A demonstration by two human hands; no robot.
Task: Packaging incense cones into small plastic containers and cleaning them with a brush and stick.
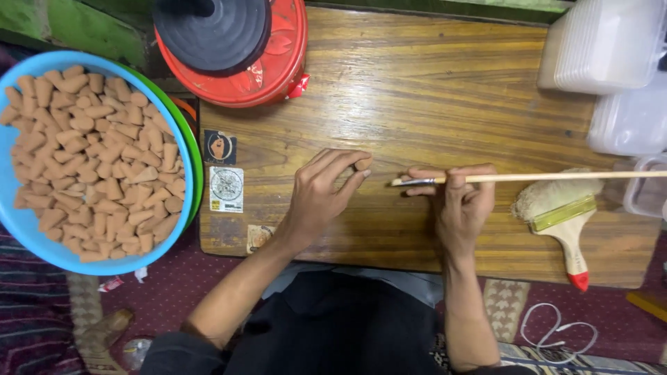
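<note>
Where the view begins at the far left, we see a blue basin (21,229) heaped with small clay-coloured cones (90,160), resting on green and orange rims beside the wooden worktop (431,90). Above it, at the worktop's back edge, stands a round red container (278,62) with a black dome-shaped piece (208,31) on top. Three stickers (226,187) lie near the worktop's left edge. Next comes our left hand (319,198), curled narrow, its fingertips pinching a single clay cone (363,164) just above the wood. Just beside it, our right hand (462,205) is closed around a slim paintbrush (542,178) with a long pale handle; the metal ferrule and tip point left toward the cone, near it but not touching. To the right a wide, cream-bristled brush (559,208) with a red-tipped handle lies flat on the worktop. At the far right stand stacked clear plastic containers (604,42). A white cable (556,326) loops on the patterned rug (167,292) below.
</note>
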